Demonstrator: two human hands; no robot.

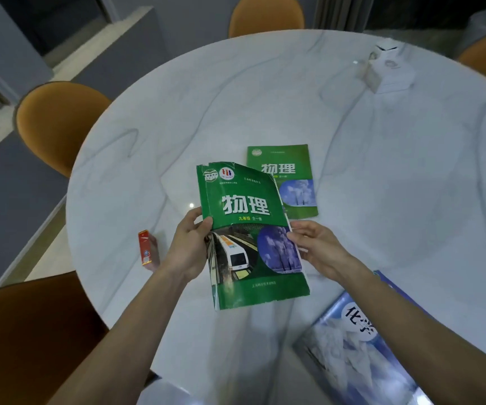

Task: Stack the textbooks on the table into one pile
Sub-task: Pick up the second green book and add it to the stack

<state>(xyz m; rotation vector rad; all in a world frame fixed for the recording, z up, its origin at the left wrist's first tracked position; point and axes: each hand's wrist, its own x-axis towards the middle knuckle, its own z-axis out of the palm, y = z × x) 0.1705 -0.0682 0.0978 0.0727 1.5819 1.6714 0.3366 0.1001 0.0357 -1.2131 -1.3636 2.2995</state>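
Observation:
A worn green textbook (244, 206) with a train picture on its cover is held up above the round marble table (265, 97). My left hand (187, 247) grips its left edge and my right hand (316, 247) grips its right edge. Behind it a second green textbook (291, 171) lies flat on the table, partly hidden by the held one. A blue and white textbook (358, 352) lies at the near right, under my right forearm.
A small red box (147, 250) lies left of my left hand. A white tissue box (389, 68) stands at the far right. Orange chairs (54, 121) ring the table at the left, back and near left.

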